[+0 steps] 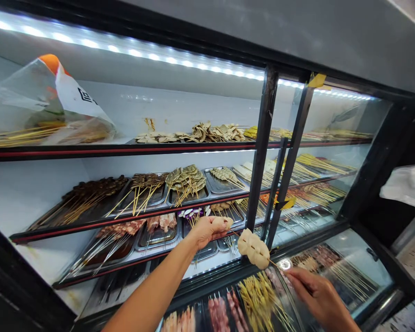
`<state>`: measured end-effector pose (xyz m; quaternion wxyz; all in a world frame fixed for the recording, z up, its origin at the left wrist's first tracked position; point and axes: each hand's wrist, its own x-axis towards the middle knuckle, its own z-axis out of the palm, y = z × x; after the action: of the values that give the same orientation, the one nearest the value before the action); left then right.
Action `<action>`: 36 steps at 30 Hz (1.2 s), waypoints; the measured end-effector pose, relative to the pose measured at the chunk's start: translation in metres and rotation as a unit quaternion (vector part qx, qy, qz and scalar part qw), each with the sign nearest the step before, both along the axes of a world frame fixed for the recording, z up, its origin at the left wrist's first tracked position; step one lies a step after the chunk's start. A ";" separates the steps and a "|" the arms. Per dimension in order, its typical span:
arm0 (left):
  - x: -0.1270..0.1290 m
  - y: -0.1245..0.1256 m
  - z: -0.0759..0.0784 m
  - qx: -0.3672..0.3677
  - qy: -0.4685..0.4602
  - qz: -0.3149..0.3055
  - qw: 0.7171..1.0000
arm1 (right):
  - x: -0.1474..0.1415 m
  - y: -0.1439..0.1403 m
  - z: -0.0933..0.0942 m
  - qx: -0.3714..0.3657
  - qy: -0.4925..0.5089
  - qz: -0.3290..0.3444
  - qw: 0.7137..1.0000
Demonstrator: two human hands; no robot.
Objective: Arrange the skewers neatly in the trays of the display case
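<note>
My right hand pinches the bare end of a skewer at the lower right. Pale, thick folded slices are threaded on it; I cannot tell which food they are. Further left, my left hand reaches in front of the lower shelves, its fingers closed on a pale slice. A thin length of stick runs between that slice and the threaded ones. Behind my left hand, a tray of purple-and-white skewers is partly hidden. Below the held skewer lie yellow skewers in the front case.
A lit display fridge surrounds my reach, with an upper shelf edge and trays of skewers below. Black door frames stand right of my left hand. A plastic bag lies upper left. Curved glass covers meat skewers at right.
</note>
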<state>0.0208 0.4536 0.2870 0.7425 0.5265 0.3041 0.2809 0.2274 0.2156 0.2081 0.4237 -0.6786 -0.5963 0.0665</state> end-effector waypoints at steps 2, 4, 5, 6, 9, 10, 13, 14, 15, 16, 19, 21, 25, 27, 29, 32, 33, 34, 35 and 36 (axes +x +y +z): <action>0.001 -0.001 -0.001 0.009 0.002 -0.007 1.000 | 0.001 -0.001 0.000 -0.002 -0.004 0.005 1.000; 0.002 -0.002 -0.002 0.014 0.002 -0.013 1.000 | 0.001 -0.001 0.000 -0.004 -0.006 0.011 1.000; 0.003 -0.002 -0.002 0.010 0.001 -0.014 1.000 | 0.000 0.000 0.001 -0.005 -0.006 0.015 1.000; 0.004 -0.003 -0.002 0.003 0.000 -0.011 1.000 | -0.001 0.001 0.002 -0.002 -0.005 0.016 1.000; 0.007 -0.002 0.000 -0.022 -0.019 0.007 1.000 | -0.004 0.003 0.002 0.017 0.005 0.003 1.000; 0.007 -0.002 0.001 -0.027 -0.029 0.008 0.999 | -0.004 0.004 0.001 0.019 0.009 -0.001 1.000; 0.007 -0.001 0.004 -0.034 -0.042 -0.016 0.998 | -0.002 0.005 -0.007 0.012 0.027 -0.008 1.000; 0.006 -0.001 0.005 -0.037 -0.036 -0.025 0.998 | -0.001 0.006 -0.010 0.006 0.034 -0.007 0.999; 0.005 -0.001 0.005 -0.039 -0.028 -0.030 0.998 | 0.001 0.006 -0.013 0.000 0.039 -0.003 0.999; 0.004 -0.001 0.006 -0.041 -0.020 -0.033 0.998 | 0.003 0.006 -0.015 -0.005 0.044 0.000 0.999; 0.004 -0.003 0.006 -0.044 -0.012 -0.032 0.998 | 0.008 0.007 -0.020 -0.017 0.057 0.001 0.998; 0.005 -0.004 0.006 -0.046 -0.011 -0.038 0.998 | 0.010 0.009 -0.021 -0.029 0.064 0.001 0.998; 0.009 -0.007 0.007 -0.036 -0.005 -0.046 0.998 | 0.013 0.011 -0.022 -0.051 0.073 0.011 0.996; 0.010 -0.008 0.008 -0.021 0.000 -0.051 0.998 | 0.014 0.011 -0.021 -0.052 0.079 0.011 0.995; 0.012 -0.008 0.008 -0.009 0.006 -0.056 0.998 | 0.015 0.012 -0.021 -0.046 0.087 0.012 0.995; 0.013 -0.009 0.008 -0.002 0.005 -0.064 0.998 | 0.017 0.013 -0.020 -0.038 0.104 0.016 0.994; 0.013 -0.009 0.008 -0.002 0.003 -0.069 0.998 | 0.018 0.014 -0.020 -0.037 0.108 0.016 0.993; 0.014 -0.010 0.008 -0.003 0.002 -0.074 0.997 | 0.020 0.014 -0.020 -0.039 0.110 0.017 0.993; 0.014 -0.010 0.008 -0.003 0.001 -0.078 0.997 | 0.021 0.014 -0.021 -0.040 0.112 0.017 0.993; 0.014 -0.011 0.009 -0.003 -0.002 -0.081 0.997 | 0.023 0.015 -0.021 -0.041 0.113 0.018 0.993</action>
<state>0.0353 0.4429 0.2957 0.7651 0.5465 0.2600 0.2199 0.2504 0.2307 0.1868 0.4584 -0.6727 -0.5539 0.1749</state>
